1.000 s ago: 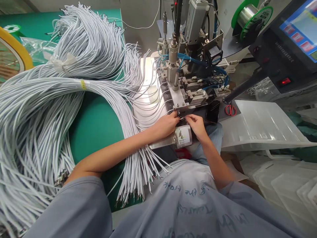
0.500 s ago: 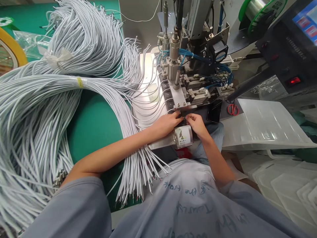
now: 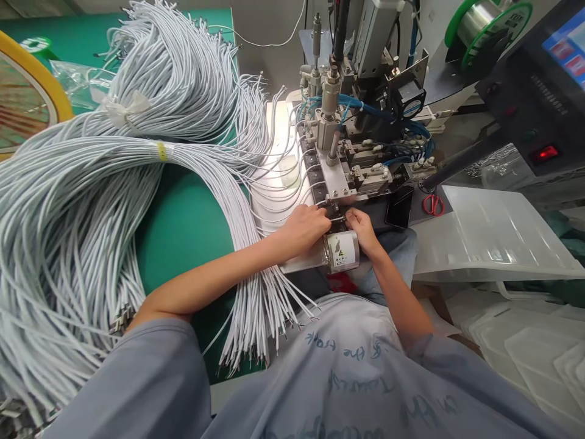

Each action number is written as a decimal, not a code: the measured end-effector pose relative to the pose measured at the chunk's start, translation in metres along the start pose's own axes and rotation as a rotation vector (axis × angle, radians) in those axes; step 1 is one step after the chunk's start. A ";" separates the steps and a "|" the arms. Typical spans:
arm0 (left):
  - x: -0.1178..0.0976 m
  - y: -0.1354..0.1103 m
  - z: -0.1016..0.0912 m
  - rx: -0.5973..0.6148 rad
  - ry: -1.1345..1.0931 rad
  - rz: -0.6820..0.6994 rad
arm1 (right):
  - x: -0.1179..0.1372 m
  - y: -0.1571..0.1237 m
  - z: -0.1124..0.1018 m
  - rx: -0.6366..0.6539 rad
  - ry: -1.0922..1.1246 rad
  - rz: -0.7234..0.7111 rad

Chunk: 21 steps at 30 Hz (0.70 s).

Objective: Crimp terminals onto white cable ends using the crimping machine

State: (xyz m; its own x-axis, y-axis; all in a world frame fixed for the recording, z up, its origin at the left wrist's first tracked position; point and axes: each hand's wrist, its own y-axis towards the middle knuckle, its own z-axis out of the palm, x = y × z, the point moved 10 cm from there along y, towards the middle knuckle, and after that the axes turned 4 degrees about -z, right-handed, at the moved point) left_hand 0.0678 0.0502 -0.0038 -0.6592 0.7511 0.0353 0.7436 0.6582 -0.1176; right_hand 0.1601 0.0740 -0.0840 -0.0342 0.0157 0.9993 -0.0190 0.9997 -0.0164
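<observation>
Nearest, the shirt (image 3: 338, 378) carries script that shows upside down, with "the track" readable. Just past it sits a silver cylinder (image 3: 343, 251), whose pale label bears a triangular mark and characters too small to read. Above that, the left hand (image 3: 305, 227) is closed, fingers curled at the machine's near end, while the right hand (image 3: 362, 229) pinches thumb to fingertips; a white cable (image 3: 338, 219) spans between them, seemingly held at two points to keep its tip straight, though the fingers hide the exact grip. Left of them, the bundle (image 3: 214, 174) is bound by yellow tape (image 3: 161, 150), likely to stop it spreading. Further in, single cables reach the machine (image 3: 326, 131) along its black block (image 3: 314, 177), apparently spaced to stay apart. Right, a phone (image 3: 399, 207) and red scissors (image 3: 433, 205) lie within reach. Farther off, the console (image 3: 525, 110) and the green-rimmed spool (image 3: 489, 33) carry lettering I cannot make out.
</observation>
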 end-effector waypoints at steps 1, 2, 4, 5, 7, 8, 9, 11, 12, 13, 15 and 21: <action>0.001 -0.001 -0.001 0.004 -0.002 -0.015 | 0.000 0.000 -0.001 -0.007 -0.011 -0.001; 0.002 -0.002 -0.001 0.006 -0.002 -0.029 | 0.000 -0.001 -0.004 -0.019 -0.030 -0.003; 0.005 -0.003 -0.002 0.019 0.002 -0.065 | 0.010 -0.007 -0.014 -0.089 -0.106 -0.037; 0.007 -0.003 -0.002 0.025 0.003 -0.093 | 0.019 -0.014 -0.021 -0.150 -0.161 -0.072; 0.014 -0.003 -0.003 0.032 0.003 -0.168 | 0.045 -0.035 -0.032 -0.290 -0.275 -0.163; 0.019 -0.003 -0.003 0.035 0.004 -0.208 | 0.057 -0.048 -0.032 -0.328 -0.312 -0.195; 0.023 -0.004 -0.003 0.042 0.003 -0.240 | 0.065 -0.060 -0.025 -0.317 -0.335 -0.201; 0.027 -0.005 -0.001 0.067 0.001 -0.272 | 0.068 -0.078 0.010 -0.113 -0.388 -0.155; 0.028 -0.005 0.000 0.082 0.000 -0.276 | 0.063 -0.086 0.034 0.048 -0.409 -0.106; 0.029 -0.005 0.000 0.091 -0.002 -0.275 | 0.054 -0.096 0.060 0.215 -0.422 -0.045; 0.030 -0.005 -0.001 0.089 0.001 -0.271 | 0.038 -0.116 0.103 0.493 -0.444 0.045; 0.018 -0.005 -0.014 0.031 -0.058 -0.227 | 0.045 -0.118 0.116 0.559 -0.572 -0.046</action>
State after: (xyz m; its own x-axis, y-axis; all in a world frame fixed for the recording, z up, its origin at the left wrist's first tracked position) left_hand 0.0539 0.0610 0.0112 -0.8153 0.5790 0.0075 0.5721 0.8076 -0.1431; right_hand 0.0446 -0.0453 -0.0412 -0.5255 -0.1891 0.8295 -0.5257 0.8388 -0.1418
